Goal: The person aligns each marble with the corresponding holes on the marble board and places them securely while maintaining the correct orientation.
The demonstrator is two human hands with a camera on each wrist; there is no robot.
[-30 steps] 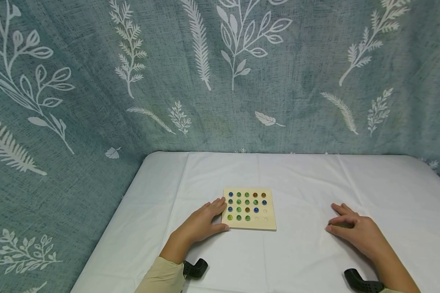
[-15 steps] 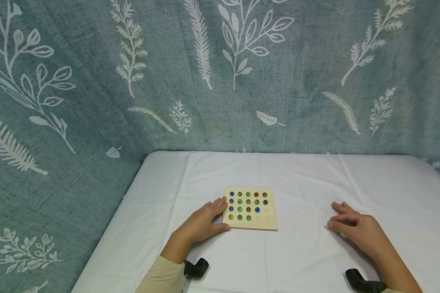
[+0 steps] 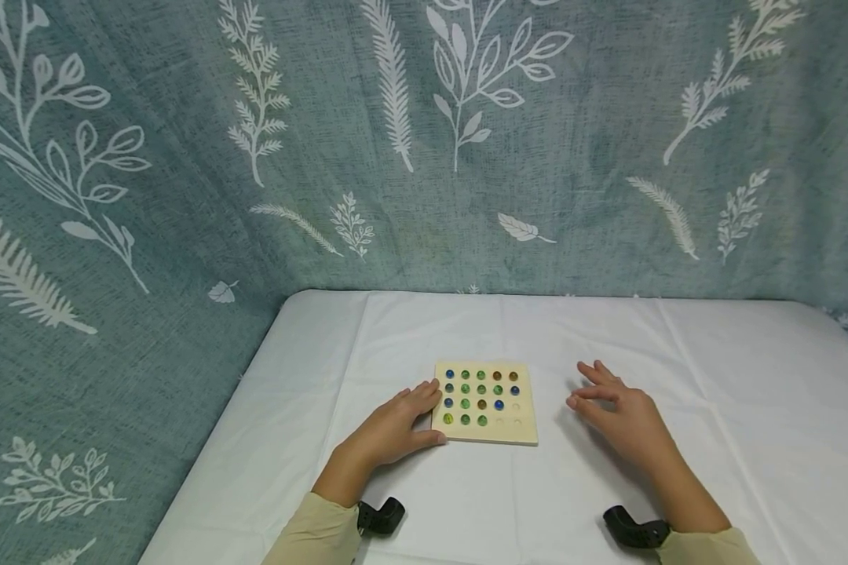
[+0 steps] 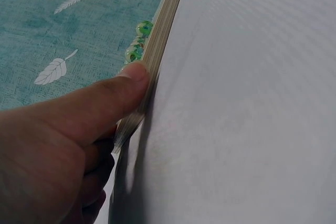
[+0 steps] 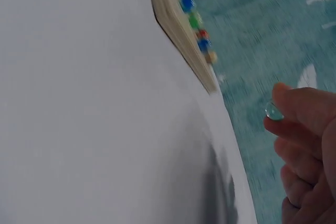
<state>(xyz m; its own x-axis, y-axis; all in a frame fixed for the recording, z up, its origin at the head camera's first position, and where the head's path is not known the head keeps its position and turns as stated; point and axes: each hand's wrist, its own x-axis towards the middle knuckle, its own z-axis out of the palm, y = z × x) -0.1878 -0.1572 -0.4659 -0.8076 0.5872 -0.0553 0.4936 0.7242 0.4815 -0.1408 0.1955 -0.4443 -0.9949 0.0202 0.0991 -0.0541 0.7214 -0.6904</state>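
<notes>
A pale wooden board (image 3: 530,431) lies on the white cloth, its dimples filled with several blue, green, amber and yellowish glass marbles. Three dimples at its near right corner are bare. My left hand (image 3: 396,428) rests at the board's near left corner, fingers along the left edge. Its thumb (image 4: 123,87) presses the near edge in the left wrist view. To the right of the board, my right hand (image 3: 625,416) is raised over the cloth. Between thumb and index fingertip it pinches a small clear greenish marble (image 5: 273,111), hidden by the fingers in the head view.
The white cloth (image 3: 537,502) covers the table all round the board. A teal curtain (image 3: 396,259) with white leaf prints hangs behind and to the left. Black wrist mounts (image 3: 381,518) sit at both wrists.
My right hand has lifted and moved left toward the board with the marble. The left hand and board hold their place; the head view has shifted slightly.
</notes>
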